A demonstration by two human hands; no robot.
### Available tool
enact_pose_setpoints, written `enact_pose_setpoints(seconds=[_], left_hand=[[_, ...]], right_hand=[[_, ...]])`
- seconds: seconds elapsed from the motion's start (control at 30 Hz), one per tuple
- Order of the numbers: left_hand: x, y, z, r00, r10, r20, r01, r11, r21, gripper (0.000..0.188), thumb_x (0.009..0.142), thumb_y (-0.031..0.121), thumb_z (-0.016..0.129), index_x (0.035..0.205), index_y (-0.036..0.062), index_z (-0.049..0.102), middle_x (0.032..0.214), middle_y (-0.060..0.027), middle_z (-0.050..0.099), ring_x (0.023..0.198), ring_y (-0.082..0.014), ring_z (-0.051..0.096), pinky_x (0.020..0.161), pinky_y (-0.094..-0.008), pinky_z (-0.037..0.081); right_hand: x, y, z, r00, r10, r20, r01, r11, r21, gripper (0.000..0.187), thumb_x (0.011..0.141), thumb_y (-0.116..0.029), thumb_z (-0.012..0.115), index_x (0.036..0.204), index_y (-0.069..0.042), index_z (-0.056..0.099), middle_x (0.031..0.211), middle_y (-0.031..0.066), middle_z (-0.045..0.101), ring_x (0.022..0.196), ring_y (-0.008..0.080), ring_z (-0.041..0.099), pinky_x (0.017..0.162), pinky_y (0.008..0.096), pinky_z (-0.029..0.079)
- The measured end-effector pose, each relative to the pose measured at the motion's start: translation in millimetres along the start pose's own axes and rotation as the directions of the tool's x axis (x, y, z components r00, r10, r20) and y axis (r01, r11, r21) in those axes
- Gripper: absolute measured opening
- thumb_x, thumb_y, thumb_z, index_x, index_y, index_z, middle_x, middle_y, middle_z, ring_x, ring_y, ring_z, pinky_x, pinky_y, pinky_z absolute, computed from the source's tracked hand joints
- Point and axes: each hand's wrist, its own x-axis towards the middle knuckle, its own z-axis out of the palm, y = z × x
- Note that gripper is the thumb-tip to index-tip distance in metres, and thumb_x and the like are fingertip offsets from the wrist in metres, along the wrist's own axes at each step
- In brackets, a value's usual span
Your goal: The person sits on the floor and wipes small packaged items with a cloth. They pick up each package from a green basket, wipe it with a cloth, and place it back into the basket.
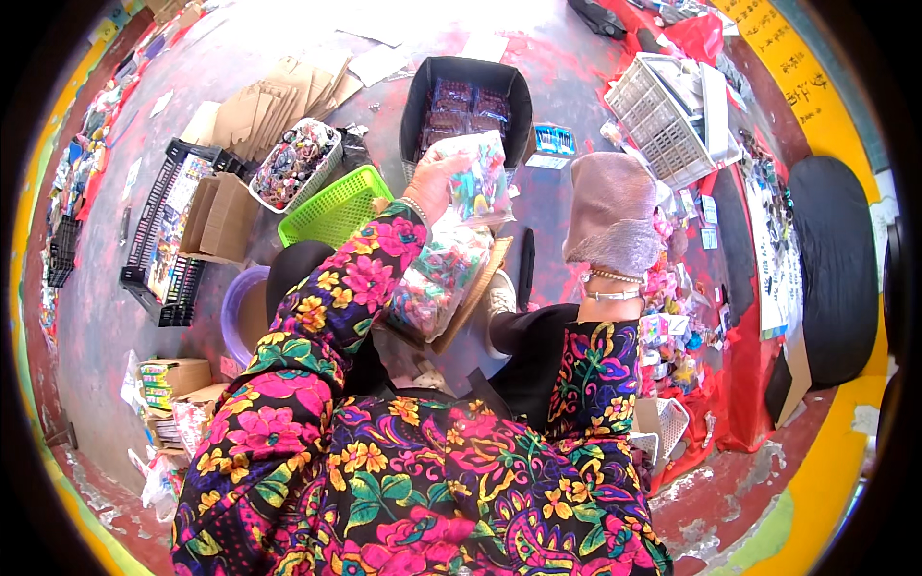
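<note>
My left hand [434,184] is closed on the top edge of a clear plastic bag [480,184] with small multicoloured pieces inside. The bag hangs just in front of a black bin [414,106], which holds several clear packs of dark reddish items. A shiny mauve cloth [612,206] covers my right hand, so its fingers are hidden; only the wrist with its bracelets shows below. Between my legs lies a larger clear bag [429,293] of pink, green and white pieces, with a brown cardboard piece [477,296] along its right side.
Left of the bin are a bright green basket [331,213], a white basket [331,158] of small trinkets, an open cardboard box [219,219], a black crate [144,274] and a purple tub [235,317]. A grey plastic crate [653,120] and a small blue box [554,140] stand right.
</note>
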Motion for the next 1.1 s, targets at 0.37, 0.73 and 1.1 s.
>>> enact_pose_setpoints(seconds=[0.37, 0.73, 1.1], left_hand=[[-71.0, 70.7, 72.0, 0.982, -0.159, 0.104, 0.173, 0.973, -0.151, 0.022, 0.09, 0.01, 0.052, 0.108, -0.0016, 0.055, 0.101, -0.0106, 0.063, 0.094, -0.0195, 0.061, 0.084, -0.0344, 0.049], [-68.6, 39.0, 61.7, 0.991, -0.101, 0.085, 0.076, 0.962, 0.263, 0.037, 0.089, 0.019, 0.058, 0.121, 0.004, 0.046, 0.111, -0.0032, 0.055, 0.1, -0.0106, 0.053, 0.087, -0.0275, 0.044], [-74.0, 36.0, 62.7, 0.963, -0.138, 0.23, 0.041, 0.923, 0.383, 0.063, 0.077, 0.003, 0.068, 0.13, 0.0012, 0.035, 0.118, -0.0067, 0.051, 0.107, -0.0135, 0.051, 0.092, -0.0293, 0.042]], right_hand=[[16.3, -63.4, -36.9, 0.946, -0.266, 0.182, 0.216, 0.943, 0.255, 0.029, 0.075, -0.021, 0.054, 0.099, -0.005, 0.061, 0.092, 0.014, 0.061, 0.093, 0.0242, 0.058, 0.081, 0.0287, 0.043], [-8.5, -100.5, 16.0, 0.985, 0.174, -0.016, -0.123, 0.761, 0.637, 0.027, 0.087, -0.017, 0.049, 0.112, -0.011, 0.058, 0.105, 0.0091, 0.062, 0.091, 0.0206, 0.062, 0.078, 0.03, 0.047], [0.8, -99.9, 21.5, 0.824, 0.418, 0.381, -0.485, 0.176, 0.856, 0.046, 0.093, -0.042, 0.034, 0.097, -0.004, 0.059, 0.086, 0.0063, 0.061, 0.073, 0.0197, 0.058, 0.067, 0.0318, 0.047]])
